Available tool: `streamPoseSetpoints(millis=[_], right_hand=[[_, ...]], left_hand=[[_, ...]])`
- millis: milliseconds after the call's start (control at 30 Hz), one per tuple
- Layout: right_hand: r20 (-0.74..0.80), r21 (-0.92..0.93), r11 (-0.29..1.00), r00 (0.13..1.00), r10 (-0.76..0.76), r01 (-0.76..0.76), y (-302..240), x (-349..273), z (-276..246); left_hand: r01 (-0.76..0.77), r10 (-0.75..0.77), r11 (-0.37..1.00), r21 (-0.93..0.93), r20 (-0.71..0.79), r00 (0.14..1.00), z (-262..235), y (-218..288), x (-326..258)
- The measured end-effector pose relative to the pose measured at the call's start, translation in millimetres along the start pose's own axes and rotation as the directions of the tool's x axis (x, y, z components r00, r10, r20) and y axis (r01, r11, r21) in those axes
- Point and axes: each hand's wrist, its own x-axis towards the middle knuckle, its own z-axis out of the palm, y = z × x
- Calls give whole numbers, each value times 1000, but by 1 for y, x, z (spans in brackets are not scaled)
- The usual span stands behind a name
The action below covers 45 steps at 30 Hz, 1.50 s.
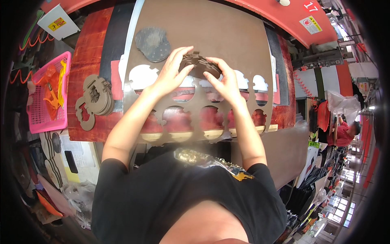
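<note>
Over the large brown sheet [219, 28], my left hand [172, 74] and my right hand [225, 83] hold a small stack of brown die-cut pieces [199, 65] between them. The left fingers press its left side, the right fingers and thumb its right. The edges of the pieces look notched and slightly uneven. Beyond my left hand a dark grey, rounded plate [153, 44] rests on the sheet. The near half of the sheet has rows of cut-out holes, and my forearms pass above them. Another pile of brown cut pieces [103, 101] lies left of the sheet.
A pink basket [48, 91] with orange and yellow items stands at the far left. The red machine beam [280, 16] crosses the far side. A wooden strip [203, 135] runs along the near edge. A phone [70, 161] lies on papers lower left. Another person [345, 133] is far right.
</note>
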Motion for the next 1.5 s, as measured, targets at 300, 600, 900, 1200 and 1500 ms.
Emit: streamPoseSetpoints(millis=[300,600,900,1200,1500], right_hand=[[-150,-473,855,937,-316,213,-5,-7,21],[-134,-543,818,942,-307,190,-11,-1,30],[-70,-634,741,939,-337,219,-14,4,32],[-115,-104,981,978,-177,165,-20,-12,-6],[-188,521,847,982,0,100,-7,-52,-90]], left_hand=[[-79,96,951,300,-45,994,0,19,0],[-57,179,904,424,-253,951,25,28,4],[-7,118,922,386,-266,957,31,29,9],[-71,95,994,87,-308,947,21,70,21],[260,-471,681,-685,-138,871,126,133,6]])
